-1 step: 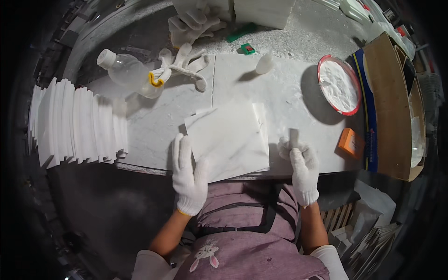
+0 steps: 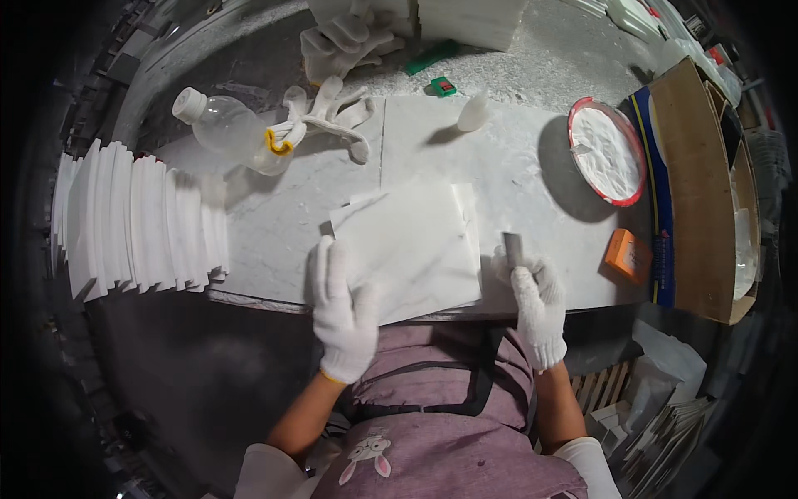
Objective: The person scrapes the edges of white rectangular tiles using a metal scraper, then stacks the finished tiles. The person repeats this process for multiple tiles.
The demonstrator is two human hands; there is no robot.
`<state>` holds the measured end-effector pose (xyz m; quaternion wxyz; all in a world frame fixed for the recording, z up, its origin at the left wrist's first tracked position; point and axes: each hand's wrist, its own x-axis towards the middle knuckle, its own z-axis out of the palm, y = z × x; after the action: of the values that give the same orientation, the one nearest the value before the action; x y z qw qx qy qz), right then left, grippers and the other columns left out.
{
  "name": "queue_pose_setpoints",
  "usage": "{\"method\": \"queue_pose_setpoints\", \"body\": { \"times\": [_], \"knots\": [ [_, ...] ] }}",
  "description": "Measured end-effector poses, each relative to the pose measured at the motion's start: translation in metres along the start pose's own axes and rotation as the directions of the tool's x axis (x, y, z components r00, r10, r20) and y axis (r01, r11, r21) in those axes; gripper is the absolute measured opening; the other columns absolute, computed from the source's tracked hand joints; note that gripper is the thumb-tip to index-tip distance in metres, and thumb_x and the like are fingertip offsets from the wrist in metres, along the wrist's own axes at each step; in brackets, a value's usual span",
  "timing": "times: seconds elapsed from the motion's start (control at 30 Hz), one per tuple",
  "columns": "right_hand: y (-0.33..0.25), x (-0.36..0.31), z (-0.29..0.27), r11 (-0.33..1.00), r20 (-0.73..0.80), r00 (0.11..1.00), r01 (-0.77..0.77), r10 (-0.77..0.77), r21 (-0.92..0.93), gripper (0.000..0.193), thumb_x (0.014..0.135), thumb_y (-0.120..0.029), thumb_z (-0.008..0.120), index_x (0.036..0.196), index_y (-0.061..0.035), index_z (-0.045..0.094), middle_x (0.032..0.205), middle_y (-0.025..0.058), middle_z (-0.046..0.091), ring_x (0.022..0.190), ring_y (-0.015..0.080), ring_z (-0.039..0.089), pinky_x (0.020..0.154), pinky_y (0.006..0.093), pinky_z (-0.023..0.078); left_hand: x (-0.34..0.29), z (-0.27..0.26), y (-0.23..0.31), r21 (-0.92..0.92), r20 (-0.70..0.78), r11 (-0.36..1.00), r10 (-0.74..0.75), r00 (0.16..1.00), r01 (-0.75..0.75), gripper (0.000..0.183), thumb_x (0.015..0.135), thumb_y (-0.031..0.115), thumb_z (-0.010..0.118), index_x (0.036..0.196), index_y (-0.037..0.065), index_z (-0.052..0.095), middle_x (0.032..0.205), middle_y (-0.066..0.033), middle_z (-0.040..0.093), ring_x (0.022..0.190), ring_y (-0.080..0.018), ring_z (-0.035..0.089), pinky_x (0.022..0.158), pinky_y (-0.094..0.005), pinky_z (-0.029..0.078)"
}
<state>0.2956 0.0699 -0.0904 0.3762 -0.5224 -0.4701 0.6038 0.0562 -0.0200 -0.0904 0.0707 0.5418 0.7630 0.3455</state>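
A white marble tile (image 2: 407, 249) with grey veins lies on one or more similar tiles, whose edges show behind it and at its right. Along its left edge rests my gloved left hand (image 2: 343, 320), open, fingers stretched out and thumb apart near the front left corner. To the right of the tile, my gloved right hand (image 2: 540, 312) is closed on a small flat grey metal blade (image 2: 512, 248). The blade sticks up from between thumb and fingers, apart from the tile. Its lower end is hidden in the glove.
At left stands a row of white tiles (image 2: 141, 224). A plastic bottle (image 2: 224, 125) and spare gloves (image 2: 332, 121) lie behind. A small translucent bottle (image 2: 473, 114), a red-rimmed bowl of white paste (image 2: 603, 154), an orange box (image 2: 627, 255) and a cardboard box (image 2: 694, 191) are farther right.
My left hand has shifted slightly right against the tile's edge. The blade in my right hand has tilted leftward and looks darker.
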Motion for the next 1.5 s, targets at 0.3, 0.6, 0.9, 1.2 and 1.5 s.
{"method": "queue_pose_setpoints", "body": {
  "times": [0.3, 0.6, 0.9, 1.2, 1.5],
  "knots": [
    [-0.009, -0.001, 0.015, 0.997, 0.011, 0.999, -0.044, 0.045, -0.063, 0.019, 0.1, -0.011, 0.052, 0.111, 0.0023, 0.061, 0.109, 0.0064, 0.065, 0.097, 0.0103, 0.058, 0.091, 0.0262, 0.045, 0.02, 0.012, 0.019, -0.209, 0.134, 0.978, 0.048, 0.99, -0.019, 0.063, 0.091, 0.012, 0.061, 0.147, -0.004, 0.038, 0.155, -0.0248, 0.032, 0.143, -0.0393, 0.032, 0.119, -0.0459, 0.024],
    [-0.007, 0.009, -0.003, 0.973, -0.17, 0.984, -0.01, 0.051, 0.23, 0.027, 0.104, -0.019, 0.049, 0.116, 0.0045, 0.056, 0.112, 0.0148, 0.068, 0.098, 0.0196, 0.066, 0.089, 0.0306, 0.051, 0.039, 0.04, 0.045, 0.219, 0.506, 0.812, 0.38, 0.774, -0.541, 0.078, 0.086, 0.057, 0.061, 0.143, 0.006, 0.048, 0.151, -0.0193, 0.041, 0.144, -0.039, 0.03, 0.121, -0.0547, 0.015],
    [0.004, 0.008, -0.014, 0.962, -0.084, 0.996, 0.021, 0.002, 0.274, 0.025, 0.103, -0.024, 0.052, 0.115, -0.002, 0.056, 0.119, 0.0152, 0.065, 0.102, 0.0228, 0.066, 0.088, 0.0354, 0.052, -0.023, 0.037, 0.052, -0.113, 0.386, 0.844, 0.524, 0.759, -0.524, 0.068, 0.097, 0.057, 0.043, 0.151, 0.017, 0.039, 0.158, -0.0106, 0.034, 0.147, -0.0295, 0.029, 0.122, -0.0487, 0.019],
    [0.0, 0.007, -0.007, 0.986, -0.024, 1.0, 0.01, -0.006, 0.167, 0.021, 0.103, -0.022, 0.053, 0.108, -0.0026, 0.058, 0.115, 0.0134, 0.066, 0.095, 0.0161, 0.064, 0.086, 0.0315, 0.051, 0.02, -0.031, -0.016, 0.273, 0.117, 0.903, 0.312, 0.943, -0.332, 0.041, 0.095, 0.031, 0.054, 0.123, 0.003, 0.062, 0.131, -0.0172, 0.057, 0.126, -0.0391, 0.049, 0.112, -0.0549, 0.032],
    [0.0, -0.005, -0.003, 0.997, 0.066, 0.998, 0.02, -0.016, -0.071, 0.025, 0.102, -0.018, 0.054, 0.113, 0.0037, 0.058, 0.107, 0.0129, 0.067, 0.095, 0.0173, 0.064, 0.087, 0.0341, 0.052, 0.019, -0.022, -0.002, 0.29, 0.098, 0.903, 0.302, 0.948, -0.317, 0.041, 0.093, 0.034, 0.058, 0.116, 0.002, 0.064, 0.124, -0.0161, 0.06, 0.124, -0.0367, 0.051, 0.11, -0.0528, 0.034]
  ]
}}
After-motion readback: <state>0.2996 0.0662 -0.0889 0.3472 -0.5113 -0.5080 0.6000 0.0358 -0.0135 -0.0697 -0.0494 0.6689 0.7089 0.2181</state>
